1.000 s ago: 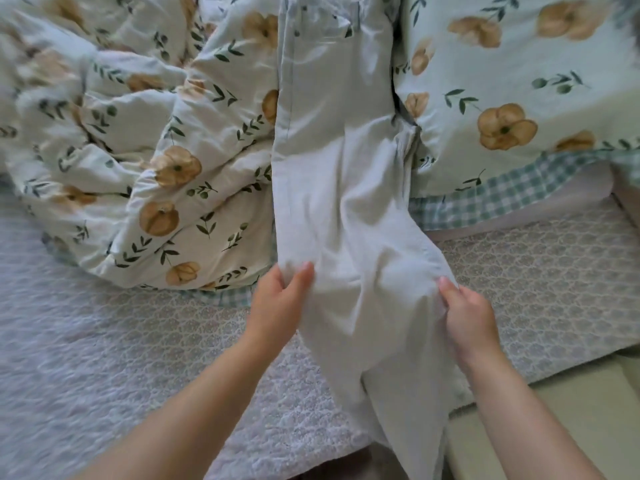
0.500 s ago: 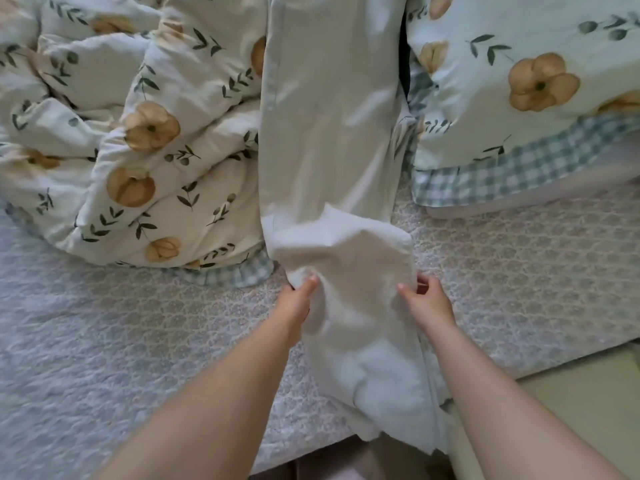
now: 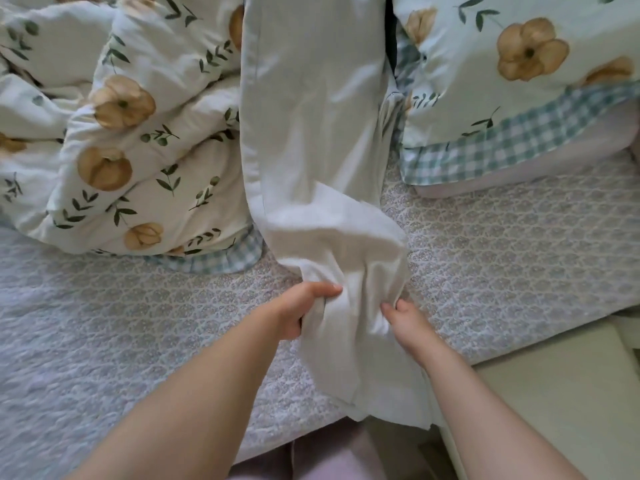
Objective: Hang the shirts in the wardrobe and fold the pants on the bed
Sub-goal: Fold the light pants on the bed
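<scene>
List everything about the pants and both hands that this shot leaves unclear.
- Waistband of the pants: head view, cut off by the top edge.
- Fingers of the left hand: head view, buried in the bunched cloth; only the thumb shows.
- Fingertips of the right hand: head view, partly behind the cloth's edge.
- The bed between duvet and pillow: covered by the pants.

Home bedrm: bed (image 3: pixel 138 341) w/ floral duvet (image 3: pixel 131 133), pillow (image 3: pixel 519 81).
</scene>
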{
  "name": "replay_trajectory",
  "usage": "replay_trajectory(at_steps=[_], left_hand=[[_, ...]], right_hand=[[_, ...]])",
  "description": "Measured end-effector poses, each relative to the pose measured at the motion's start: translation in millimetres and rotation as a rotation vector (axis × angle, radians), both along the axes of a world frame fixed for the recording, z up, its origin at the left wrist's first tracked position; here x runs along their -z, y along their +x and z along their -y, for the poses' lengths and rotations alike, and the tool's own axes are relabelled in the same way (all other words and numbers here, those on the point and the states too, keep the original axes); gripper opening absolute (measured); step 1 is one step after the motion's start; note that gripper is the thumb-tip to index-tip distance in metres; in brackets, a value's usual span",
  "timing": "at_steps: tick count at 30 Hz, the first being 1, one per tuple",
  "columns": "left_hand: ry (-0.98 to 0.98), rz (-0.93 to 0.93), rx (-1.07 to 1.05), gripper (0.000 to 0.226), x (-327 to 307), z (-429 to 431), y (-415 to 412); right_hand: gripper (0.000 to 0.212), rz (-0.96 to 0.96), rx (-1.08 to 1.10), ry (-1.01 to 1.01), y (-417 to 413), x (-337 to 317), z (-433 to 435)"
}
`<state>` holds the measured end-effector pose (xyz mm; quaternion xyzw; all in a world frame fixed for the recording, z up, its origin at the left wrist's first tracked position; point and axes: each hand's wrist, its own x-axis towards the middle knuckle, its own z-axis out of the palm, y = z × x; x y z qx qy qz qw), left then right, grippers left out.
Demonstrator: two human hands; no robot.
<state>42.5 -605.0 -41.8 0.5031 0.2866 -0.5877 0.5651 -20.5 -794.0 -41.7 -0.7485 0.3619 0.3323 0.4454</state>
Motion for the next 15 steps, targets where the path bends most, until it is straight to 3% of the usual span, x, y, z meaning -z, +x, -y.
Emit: replay_trajectory(at_steps=[4, 8, 12, 15], left_hand=[[0.195, 0.197, 0.14, 0.039, -24.4, -61.6, -17.4], [0.205, 0.291, 0.138, 0.042, -72.5, -126.1, -17.8], [0.105, 0.435, 0.031, 0.047, -126.4, -156.5, 5.7], [0.057, 0.566, -0.164, 0.048, -135.4, -145.1, 31.9]], right_hand=[[0.023, -0.217, 0.159, 0.318, -15.3, -33.4, -27.4], [0.023, -0.321, 0.136, 0.555, -20.1, -75.7, -62.8], [0.027, -0.213, 0.237, 0.684, -11.9, -111.5, -70.2], [0.027, 0.049, 0.403, 0.614, 20.9, -119.8, -64.3]])
